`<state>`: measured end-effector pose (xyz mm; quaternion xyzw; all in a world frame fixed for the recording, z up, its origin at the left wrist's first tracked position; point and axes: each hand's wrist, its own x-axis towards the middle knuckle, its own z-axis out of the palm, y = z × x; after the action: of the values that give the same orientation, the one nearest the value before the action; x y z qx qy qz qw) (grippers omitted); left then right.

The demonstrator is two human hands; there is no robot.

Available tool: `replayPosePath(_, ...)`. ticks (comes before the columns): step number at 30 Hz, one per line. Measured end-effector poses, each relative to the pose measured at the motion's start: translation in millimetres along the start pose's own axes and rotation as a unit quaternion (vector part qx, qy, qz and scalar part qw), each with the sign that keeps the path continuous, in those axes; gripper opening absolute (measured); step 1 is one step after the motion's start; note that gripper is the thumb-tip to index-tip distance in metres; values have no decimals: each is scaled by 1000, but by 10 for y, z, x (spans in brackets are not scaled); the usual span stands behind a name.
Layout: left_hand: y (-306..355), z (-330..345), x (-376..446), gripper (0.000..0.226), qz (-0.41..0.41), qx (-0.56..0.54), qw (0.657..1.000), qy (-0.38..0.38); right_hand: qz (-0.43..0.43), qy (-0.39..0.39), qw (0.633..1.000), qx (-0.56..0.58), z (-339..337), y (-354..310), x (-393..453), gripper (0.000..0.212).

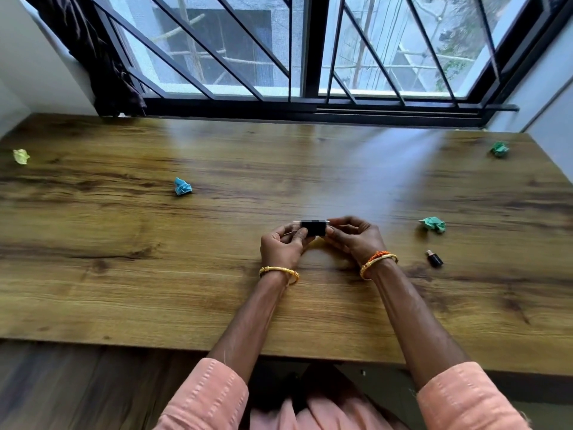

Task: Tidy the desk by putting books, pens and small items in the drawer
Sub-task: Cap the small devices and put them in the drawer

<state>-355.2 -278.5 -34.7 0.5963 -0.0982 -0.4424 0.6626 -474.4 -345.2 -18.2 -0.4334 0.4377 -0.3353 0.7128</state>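
From my head camera, looking down: both my hands meet over the middle of the wooden desk (186, 290), and between them I hold a small black device (313, 228) with a clear, silvery piece sticking out at its left end (what it is exactly I cannot tell). My left hand (283, 248) pinches that left end — thumb curled up against the near side, fingers wrapped behind. My right hand (355, 235) grips the right end the same way, fingers curled over the top and thumb on the near face. The device sits level between my hands, close above the desk; whether it touches the wood I cannot tell.

Near my right wrist, on the desk, lies a small black adapter (434, 259) with a metal tip. Beyond it is a crumpled mint-green paper (432, 224), and a darker green paper ball (499, 148) lies far right near the window (279, 41). To my left lies a crumpled blue paper (183, 186) — and at the far left edge a yellow paper ball (21, 156).
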Motion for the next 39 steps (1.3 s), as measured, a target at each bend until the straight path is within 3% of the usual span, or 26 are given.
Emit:
replayPosePath(9, 12, -16, -2, 9, -1, 47, 998, -34, 0, 0, 1000, 2, 1, -20, -23, 12)
replayPosePath(16, 127, -65, -267, 5, -5, 60, 997, -56, -6, -1, 997, 78, 72, 16, -169, 13)
replayPosePath(23, 9, -376, -979, 18, -4, 17, 1000, -26, 52, -143, 979, 135, 2, 85, -691, 25)
replayPosePath(26, -32, -514, -1333, 13, -20, -19, 999, -27, 51, -168, 977, 118, 52, 142, -994, 30)
replayPosePath(31, -151, -880, -1901, 10, -46, -57, 997, -5, 50, -198, 976, 79, 268, 317, -1480, 20)
replayPosePath(39, -205, -1673, -2538, 13, 5, 60, 998, 34, 52, -267, 959, -72, 951, 693, -2114, 16)
